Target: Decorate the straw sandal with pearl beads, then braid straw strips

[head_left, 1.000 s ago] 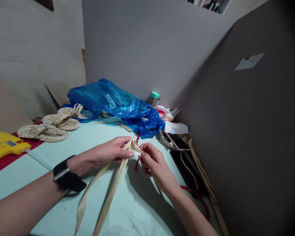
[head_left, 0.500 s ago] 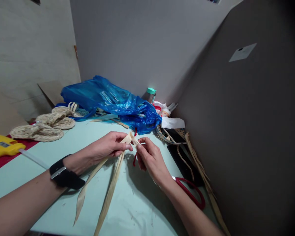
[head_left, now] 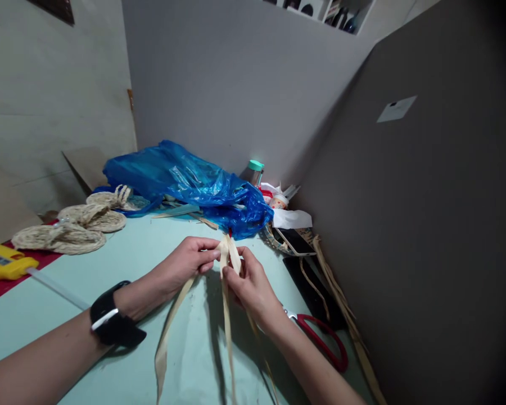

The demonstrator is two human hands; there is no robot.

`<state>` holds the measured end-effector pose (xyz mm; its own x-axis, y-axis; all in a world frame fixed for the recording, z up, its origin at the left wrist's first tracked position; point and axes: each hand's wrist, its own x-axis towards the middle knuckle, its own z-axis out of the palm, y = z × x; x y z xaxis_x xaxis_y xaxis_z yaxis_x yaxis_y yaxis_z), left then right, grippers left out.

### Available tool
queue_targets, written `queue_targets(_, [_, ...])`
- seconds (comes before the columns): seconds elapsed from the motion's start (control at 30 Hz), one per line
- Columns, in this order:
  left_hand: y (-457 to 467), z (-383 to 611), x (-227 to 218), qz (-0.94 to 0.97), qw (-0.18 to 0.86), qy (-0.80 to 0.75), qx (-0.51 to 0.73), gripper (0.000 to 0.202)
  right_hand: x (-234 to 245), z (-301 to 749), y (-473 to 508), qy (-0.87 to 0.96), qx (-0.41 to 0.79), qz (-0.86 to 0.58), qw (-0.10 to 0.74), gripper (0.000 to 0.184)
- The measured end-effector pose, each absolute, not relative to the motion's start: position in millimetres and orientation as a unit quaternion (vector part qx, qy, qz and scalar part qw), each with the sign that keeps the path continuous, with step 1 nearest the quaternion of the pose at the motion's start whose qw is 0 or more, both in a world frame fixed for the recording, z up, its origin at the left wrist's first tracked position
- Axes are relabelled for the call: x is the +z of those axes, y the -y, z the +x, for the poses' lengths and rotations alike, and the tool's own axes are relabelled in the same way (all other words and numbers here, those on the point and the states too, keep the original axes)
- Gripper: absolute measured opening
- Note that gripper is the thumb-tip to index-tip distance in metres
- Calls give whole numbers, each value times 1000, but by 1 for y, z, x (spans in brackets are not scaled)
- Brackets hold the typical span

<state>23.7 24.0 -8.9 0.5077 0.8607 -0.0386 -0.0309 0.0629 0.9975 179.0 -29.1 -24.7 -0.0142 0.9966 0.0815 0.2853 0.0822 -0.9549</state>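
Note:
Pale dried plant-fibre strips [head_left: 224, 250] meet in a folded top between my two hands, over the table. My left hand [head_left: 194, 256] pinches the strips on the left side, and one long flat strip hangs down below its fingers. Closed around the right side is my right hand [head_left: 253, 287], its thumb against the middle strip just under the fold. Another thin strip trails down behind that hand. A bit of red cord [head_left: 230, 231] shows just behind the fold. The fingertips of my right hand are partly hidden.
Coiled braided rope pieces [head_left: 59, 238] and a yellow glue gun [head_left: 8, 263] lie at the left. A blue plastic bag [head_left: 185, 177] covers the table's back. Red-handled scissors [head_left: 324, 343], a phone [head_left: 295, 242] and long dried strips [head_left: 341, 304] lie right, beside a grey partition [head_left: 425, 225].
The middle strip has swung to hang straight down, and a third strip end now shows at the right. My right hand has shifted slightly lower onto the strips. The view has tilted up.

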Motion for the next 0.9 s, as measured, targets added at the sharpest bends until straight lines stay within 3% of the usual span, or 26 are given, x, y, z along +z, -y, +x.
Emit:
queue_targets(0.27, [-22,23,-6,570,644,-340,380,16,-26,180,34,688,237,-579,367,11])
queue_targets(0.4, [-16,30,-12,543,651,-342,406,22,-32,169,39,748,133,-572,309,26])
queue_targets(0.47, [-16,31,-13,527,661,-347,407,22,-30,167,41,769,125,-567,269,33])
queue_targets(0.63, [-38,15,-12,475,675,-345,446,18,4,180,39,770,165,-576,220,28])
queue_targets(0.77, [-58,1,-19,436,681,-357,468,12,25,192,15,743,75,-653,128,36])
queue_targets(0.9, [-60,4,-26,436,678,-365,466,11,5,188,-12,706,35,-705,60,30])
